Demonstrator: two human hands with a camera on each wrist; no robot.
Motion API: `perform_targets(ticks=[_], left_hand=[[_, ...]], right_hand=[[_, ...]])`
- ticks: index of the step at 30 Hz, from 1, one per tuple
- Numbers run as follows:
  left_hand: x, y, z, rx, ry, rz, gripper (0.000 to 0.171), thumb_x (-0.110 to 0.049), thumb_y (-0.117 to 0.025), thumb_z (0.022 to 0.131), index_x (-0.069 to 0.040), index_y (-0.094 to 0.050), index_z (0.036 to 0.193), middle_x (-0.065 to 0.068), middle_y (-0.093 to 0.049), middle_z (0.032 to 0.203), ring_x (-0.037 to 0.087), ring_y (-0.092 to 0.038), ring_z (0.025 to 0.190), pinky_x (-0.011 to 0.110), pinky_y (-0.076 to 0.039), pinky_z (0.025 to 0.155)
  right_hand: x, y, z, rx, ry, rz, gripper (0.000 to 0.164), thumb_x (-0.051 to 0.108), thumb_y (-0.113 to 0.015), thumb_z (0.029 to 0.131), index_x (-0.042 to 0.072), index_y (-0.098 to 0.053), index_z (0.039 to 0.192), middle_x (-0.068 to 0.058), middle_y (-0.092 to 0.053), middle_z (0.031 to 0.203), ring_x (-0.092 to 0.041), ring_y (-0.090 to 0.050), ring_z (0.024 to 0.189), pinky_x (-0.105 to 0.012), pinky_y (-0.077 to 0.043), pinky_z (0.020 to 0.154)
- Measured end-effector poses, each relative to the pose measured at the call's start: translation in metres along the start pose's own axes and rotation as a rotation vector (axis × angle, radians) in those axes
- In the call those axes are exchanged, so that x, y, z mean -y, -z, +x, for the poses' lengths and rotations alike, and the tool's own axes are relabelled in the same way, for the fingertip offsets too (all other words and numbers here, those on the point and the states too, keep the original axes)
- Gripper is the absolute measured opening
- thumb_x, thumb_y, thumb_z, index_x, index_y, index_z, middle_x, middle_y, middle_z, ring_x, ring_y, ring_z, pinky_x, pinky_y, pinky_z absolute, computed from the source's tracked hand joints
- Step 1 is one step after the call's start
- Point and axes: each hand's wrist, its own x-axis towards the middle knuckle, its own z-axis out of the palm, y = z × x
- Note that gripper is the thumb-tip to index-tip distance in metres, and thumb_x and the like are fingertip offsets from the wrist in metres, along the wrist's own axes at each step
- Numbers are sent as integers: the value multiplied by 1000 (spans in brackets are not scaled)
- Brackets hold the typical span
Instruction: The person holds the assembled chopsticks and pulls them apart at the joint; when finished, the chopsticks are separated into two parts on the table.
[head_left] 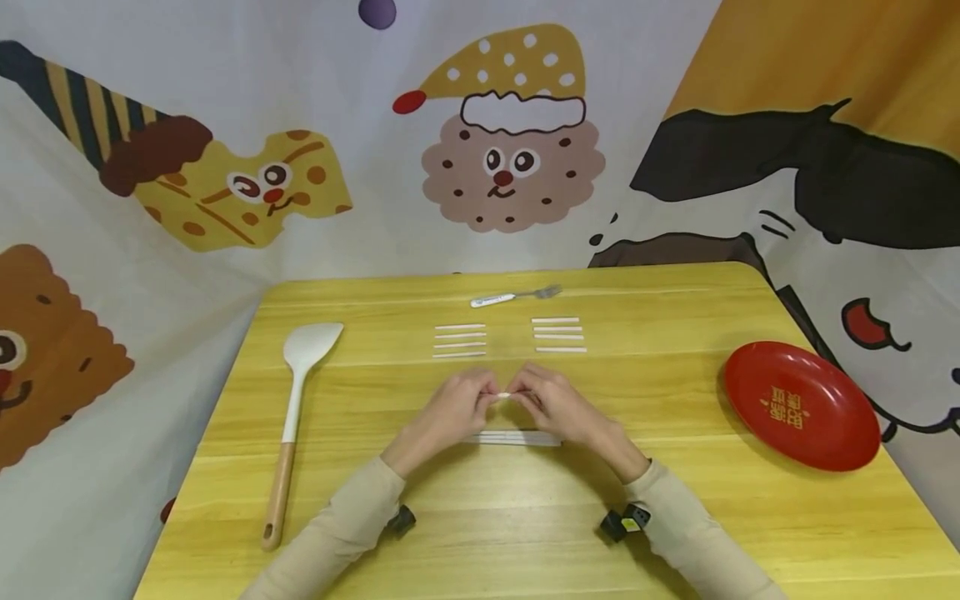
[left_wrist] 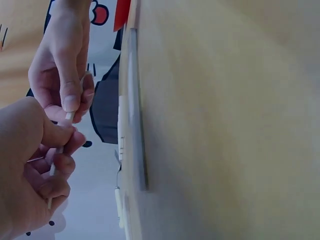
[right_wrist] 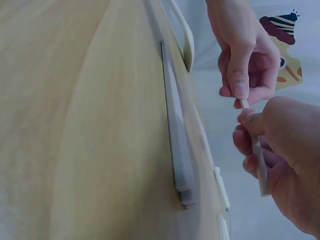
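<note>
Above the middle of the table, both hands pinch one thin white stick (head_left: 504, 396) between thumb and fingers, their fingertips close together. My left hand (head_left: 463, 406) grips the stick's left part, my right hand (head_left: 562, 407) its right part. In the right wrist view, one end of the stick (right_wrist: 262, 175) runs down under the right fingers; in the left wrist view the other end passes along the left fingers. Below the hands, long white sticks (head_left: 513, 438) lie side by side on the table, partly hidden by the hands.
Short white sticks lie in two groups of several, at left (head_left: 460, 345) and right (head_left: 558, 337), beyond the hands. Behind them is a fork (head_left: 517, 297) with a white handle. A white spatula (head_left: 303, 350) with a wooden handle lies left; a red oval plate (head_left: 832, 408) stands right.
</note>
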Motion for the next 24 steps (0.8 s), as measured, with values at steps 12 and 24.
perform_targets(ticks=[12, 24], left_hand=[[-2, -2, -7, -76, -58, 55, 10, 2, -68, 88, -7, -64, 87, 1, -63, 81, 6, -49, 64, 15, -43, 53], [-17, 15, -7, -130, -188, 123, 10, 0, -69, 89, -6, -63, 86, 1, -61, 78, 3, -44, 58, 9, -36, 49]], right_hand=[[-4, -1, -6, -30, 159, 35, 8, -4, -67, 93, -2, -66, 101, -10, -67, 92, -18, -67, 80, -15, -57, 75], [7, 14, -3, -64, 243, 11, 12, -7, -66, 91, 2, -64, 99, -8, -65, 88, -13, -61, 77, -13, -54, 71]])
